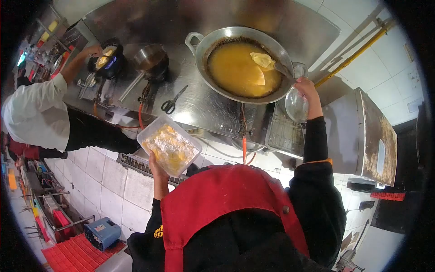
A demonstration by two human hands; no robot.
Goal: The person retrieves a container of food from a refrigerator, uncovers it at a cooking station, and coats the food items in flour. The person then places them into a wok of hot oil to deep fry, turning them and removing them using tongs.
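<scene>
My left hand (157, 171) holds a clear plastic container (192, 146) from below, tilted in front of the red apron. Inside it are yellow pieces (168, 144) dusted with white powder. My right hand (308, 90) is closed round the handle of a metal utensil (285, 71) at the right rim of a large wok (229, 96). The utensil's end reaches over the wok, beside pale folded pieces (261, 60) floating in cloudy yellow oil (229, 63). Under my right hand is a clear bowl (295, 105).
Black scissors (174, 99) lie on the steel counter (199, 106) left of the wok. Farther left stand a saucepan (152, 61) and a black pan (115, 66), where a person in white sleeves (38, 102) reaches in. A metal box (353, 136) stands at the right.
</scene>
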